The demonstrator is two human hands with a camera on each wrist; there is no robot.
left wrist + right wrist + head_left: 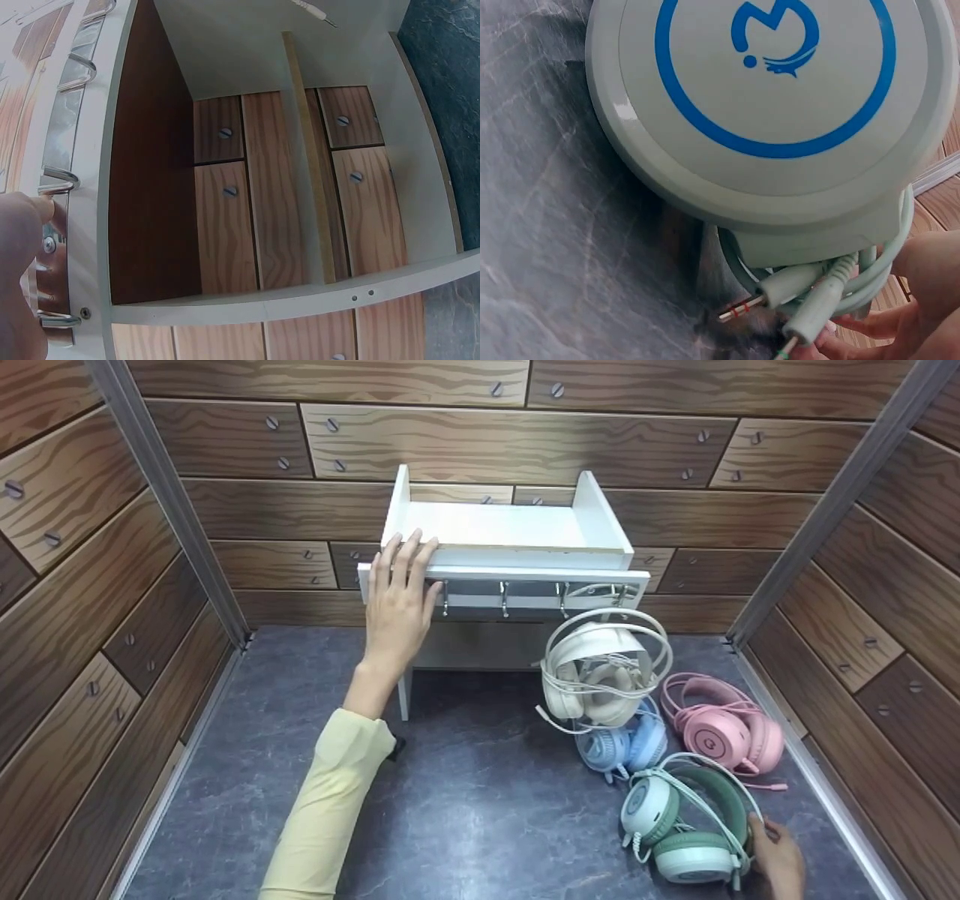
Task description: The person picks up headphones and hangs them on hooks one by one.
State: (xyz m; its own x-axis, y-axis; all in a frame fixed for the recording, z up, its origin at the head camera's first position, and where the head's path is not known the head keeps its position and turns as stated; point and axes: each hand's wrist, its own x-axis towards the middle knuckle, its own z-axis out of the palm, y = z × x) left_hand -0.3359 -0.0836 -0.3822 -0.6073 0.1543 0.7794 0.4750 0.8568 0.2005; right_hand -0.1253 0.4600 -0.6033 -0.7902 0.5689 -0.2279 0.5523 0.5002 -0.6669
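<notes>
On the dark counter (465, 817) we see a white rack (604, 510) standing at the far edge, its top a white tray (491, 521) with raised side walls. From the left wrist we look into the rack's open-backed lower part, where an upright divider (309, 180) splits the space and the wood-patterned wall (274, 195) shows through. A row of metal hooks (504, 598) runs along the front rail, and at its right end hangs a white headset (600, 643), cable looped around it. Near the counter's front right corner lies the green headset (694, 855), pale mint with deeper green cushions and band lining; up close its cup bears a blue ring and a blue emblem. Toward the right edge we find a pink headset (716, 739), and between these a blue headset (606, 750), partly hidden by the white one. Our right hand (778, 855) holds the green headset at its band side, fingers bent; our left hand (399, 607) lies with fingers extended over the rack's front left corner, gripping nothing. Smallest are the green headset's two metal-tipped plugs (815, 306), hanging beside the right fingers.
</notes>
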